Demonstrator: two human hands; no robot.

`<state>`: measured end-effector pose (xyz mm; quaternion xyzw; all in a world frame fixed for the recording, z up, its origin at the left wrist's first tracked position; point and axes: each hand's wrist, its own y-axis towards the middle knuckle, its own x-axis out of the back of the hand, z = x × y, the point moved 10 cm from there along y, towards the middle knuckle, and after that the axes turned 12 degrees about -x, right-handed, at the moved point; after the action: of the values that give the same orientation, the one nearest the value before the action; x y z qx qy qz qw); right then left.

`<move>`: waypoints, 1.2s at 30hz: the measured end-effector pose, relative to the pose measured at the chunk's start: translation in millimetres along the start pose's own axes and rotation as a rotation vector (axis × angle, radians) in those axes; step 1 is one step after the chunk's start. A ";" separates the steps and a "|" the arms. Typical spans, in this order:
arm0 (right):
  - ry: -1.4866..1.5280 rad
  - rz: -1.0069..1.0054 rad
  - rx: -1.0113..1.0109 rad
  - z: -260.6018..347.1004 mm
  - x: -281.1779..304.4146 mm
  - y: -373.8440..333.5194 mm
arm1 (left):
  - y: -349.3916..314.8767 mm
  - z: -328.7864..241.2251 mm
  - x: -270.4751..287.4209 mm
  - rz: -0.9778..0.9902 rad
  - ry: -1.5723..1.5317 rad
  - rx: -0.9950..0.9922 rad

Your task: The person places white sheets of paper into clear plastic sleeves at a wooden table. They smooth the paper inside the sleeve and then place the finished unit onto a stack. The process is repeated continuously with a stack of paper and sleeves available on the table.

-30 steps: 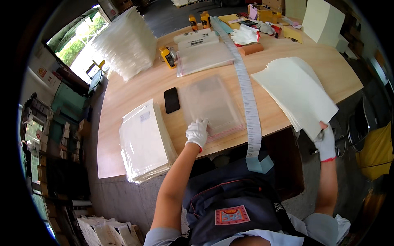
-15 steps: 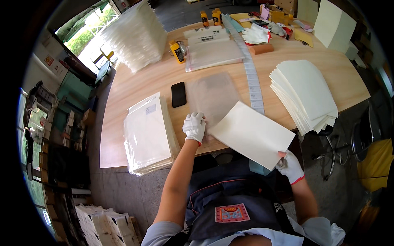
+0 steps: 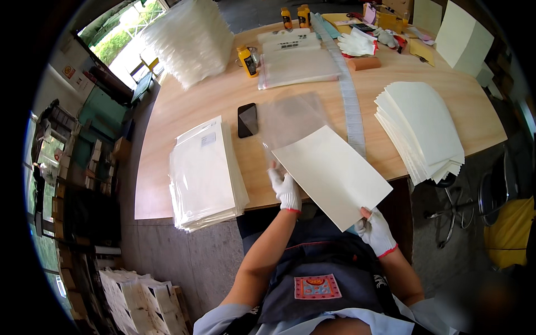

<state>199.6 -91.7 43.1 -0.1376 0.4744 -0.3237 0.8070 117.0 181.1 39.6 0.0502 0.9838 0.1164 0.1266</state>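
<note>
My right hand (image 3: pixel 377 232), in a white knit glove with a red cuff, grips the near right edge of a white sheet of card (image 3: pixel 334 177). The card is tilted, and its far left part lies over a clear plastic bag (image 3: pixel 293 114) on the table. My left hand (image 3: pixel 286 190), gloved alike, is at the bag's near left corner, beside the card's left edge. Its bare fingertips look closed on the bag; the card partly hides the other fingers. Left of it lies a stack of bagged white sheets (image 3: pixel 204 173), the top one with a small label.
A black phone (image 3: pixel 247 120) lies beyond the bagged stack. A fanned pile of white card (image 3: pixel 419 125) is on the right. A strip of labels (image 3: pixel 350 106) runs away from me. Farther off are flat plastic bags (image 3: pixel 298 68), an orange bottle (image 3: pixel 247 61) and a tall plastic stack (image 3: pixel 190 42).
My right hand has brought the card left and slightly nearer, over more of the bag. My left hand has shifted right and turned, now beside the card's edge.
</note>
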 end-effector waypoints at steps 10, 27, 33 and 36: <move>-0.110 -0.072 -0.071 -12.4 6.7 23.0 | -96.5 38.4 9.3 0.526 -0.103 0.470; -0.847 0.015 -0.052 -44.9 -57.5 45.6 | -100.2 31.6 86.8 0.578 -0.026 0.789; -1.853 0.057 0.673 -50.8 -136.1 55.1 | -92.4 19.2 85.1 0.666 0.018 0.765; -2.062 0.076 0.704 -71.5 -140.3 62.9 | -94.9 22.2 86.9 0.714 0.029 0.768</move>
<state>115.4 53.3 68.1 -0.0893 -0.5460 -0.1449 0.8203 32.5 105.2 -24.9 0.4237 0.8788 -0.2162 0.0378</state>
